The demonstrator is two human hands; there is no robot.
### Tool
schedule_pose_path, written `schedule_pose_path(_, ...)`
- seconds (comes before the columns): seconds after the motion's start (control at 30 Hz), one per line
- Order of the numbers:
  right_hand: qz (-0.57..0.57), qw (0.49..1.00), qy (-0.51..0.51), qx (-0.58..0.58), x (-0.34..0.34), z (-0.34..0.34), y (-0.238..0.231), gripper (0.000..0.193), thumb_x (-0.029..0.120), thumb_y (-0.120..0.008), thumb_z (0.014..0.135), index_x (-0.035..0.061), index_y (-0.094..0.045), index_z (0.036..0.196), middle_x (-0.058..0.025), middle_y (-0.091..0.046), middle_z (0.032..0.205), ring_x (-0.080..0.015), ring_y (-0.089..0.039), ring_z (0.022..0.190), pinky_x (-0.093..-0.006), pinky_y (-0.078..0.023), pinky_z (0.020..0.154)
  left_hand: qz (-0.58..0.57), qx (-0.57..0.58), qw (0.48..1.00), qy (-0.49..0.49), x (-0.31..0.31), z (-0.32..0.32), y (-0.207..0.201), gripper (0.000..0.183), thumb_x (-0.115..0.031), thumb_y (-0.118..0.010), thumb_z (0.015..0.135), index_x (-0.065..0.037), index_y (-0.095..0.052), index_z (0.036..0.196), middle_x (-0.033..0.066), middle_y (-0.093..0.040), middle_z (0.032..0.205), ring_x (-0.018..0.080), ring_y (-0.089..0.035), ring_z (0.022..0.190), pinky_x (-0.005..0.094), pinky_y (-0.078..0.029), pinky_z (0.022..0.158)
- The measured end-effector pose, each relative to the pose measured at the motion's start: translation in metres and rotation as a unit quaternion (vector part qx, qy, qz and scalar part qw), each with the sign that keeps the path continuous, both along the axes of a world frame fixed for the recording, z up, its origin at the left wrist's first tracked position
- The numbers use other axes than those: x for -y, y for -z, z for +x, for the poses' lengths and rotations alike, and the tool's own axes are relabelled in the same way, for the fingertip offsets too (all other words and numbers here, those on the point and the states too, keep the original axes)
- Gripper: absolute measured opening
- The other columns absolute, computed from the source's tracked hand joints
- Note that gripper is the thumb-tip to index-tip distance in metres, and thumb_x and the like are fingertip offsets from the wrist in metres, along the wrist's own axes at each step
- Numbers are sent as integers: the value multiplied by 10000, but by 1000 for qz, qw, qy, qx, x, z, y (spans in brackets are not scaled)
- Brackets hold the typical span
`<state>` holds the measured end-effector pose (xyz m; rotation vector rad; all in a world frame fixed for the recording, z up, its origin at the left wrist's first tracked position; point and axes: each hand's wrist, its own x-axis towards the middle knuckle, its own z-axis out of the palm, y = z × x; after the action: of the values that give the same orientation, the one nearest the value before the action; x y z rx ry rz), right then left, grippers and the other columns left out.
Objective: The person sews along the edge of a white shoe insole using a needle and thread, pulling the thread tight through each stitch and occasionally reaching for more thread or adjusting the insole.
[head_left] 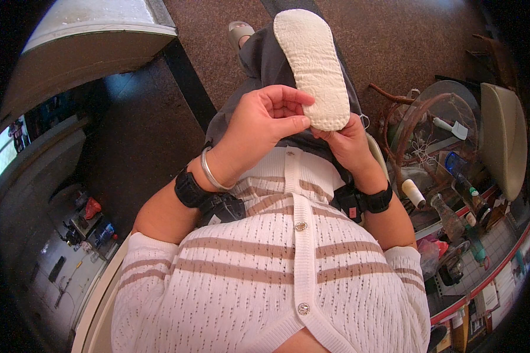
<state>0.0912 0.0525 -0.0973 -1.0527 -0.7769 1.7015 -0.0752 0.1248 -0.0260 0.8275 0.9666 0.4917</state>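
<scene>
A cream cloth insole [315, 65], with stitch marks along its rim, is held up in front of my lap, its long axis nearly upright. My right hand [350, 144] is closed on its lower right end, the thumb at the near edge and the fingers mostly hidden beneath. At the lower left edge, my left hand [271, 112] has its index fingertip on the cloth and its thumb tip beside the rim, the other fingers curled. A small loop of white thread [365, 121] shows just right of my right hand.
Right of me stand a round wire-framed basket [406, 135], a white-bladed brush or scraper [451, 127], a thread spool [413, 193], glass bottles [447, 216] and a beige stool seat [503, 141]. A pale-topped table [100, 26] is at the far left. Brown flooring [388, 41] lies ahead.
</scene>
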Motion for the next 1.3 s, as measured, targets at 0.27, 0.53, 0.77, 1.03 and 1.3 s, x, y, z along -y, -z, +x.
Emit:
schedule_pose_path(0.27, -6, 1000, 4, -6, 0, -1, -2, 152, 55, -595, 808, 48, -618, 959, 12, -614, 857, -57, -541, 731, -206, -447, 649, -16, 1, 1000, -1, 0, 0, -1, 269, 17, -635, 729, -6, -576, 990, 27, -578, 883, 81, -539, 818, 211, -438, 784)
schedule_pose_path(0.53, 0, 1000, -5, -4, 0, 1, -1, 198, -11, -560, 799, 29, -614, 985, -9, -627, 904, -69, -566, 777, -220, -463, 675, -10, -10, 1000, 0, 1, 1, -3, 264, 20, -637, 726, -11, -578, 981, 20, -570, 876, 78, -531, 814, 206, -435, 777)
schedule_pose_path(0.77, 6, 1000, -10, 5, 1, 2, 1, 197, -5, -559, 804, 37, -617, 987, 1, -626, 894, -64, -560, 765, -220, -458, 669, -11, -6, 1000, -4, 1, 2, -2, 263, 26, -641, 719, -10, -579, 972, 18, -568, 867, 77, -530, 808, 205, -434, 773)
schedule_pose_path(1.03, 8, 1000, -10, 0, 1, 2, 3, 191, 4, -557, 809, 35, -618, 988, 5, -624, 876, -60, -555, 748, -215, -455, 660, -8, -13, 1000, 0, 1, 1, -2, 257, 27, -638, 720, -11, -580, 967, 21, -573, 872, 77, -530, 806, 207, -435, 774)
schedule_pose_path(1.3, 1, 1000, -8, 4, 2, 1, 3, 180, 0, -555, 807, 32, -618, 973, 3, -624, 878, -60, -556, 749, -215, -455, 658, -8, -14, 1000, 3, 1, 1, -1, 252, 29, -632, 724, -12, -578, 967, 20, -575, 877, 78, -532, 809, 209, -436, 779)
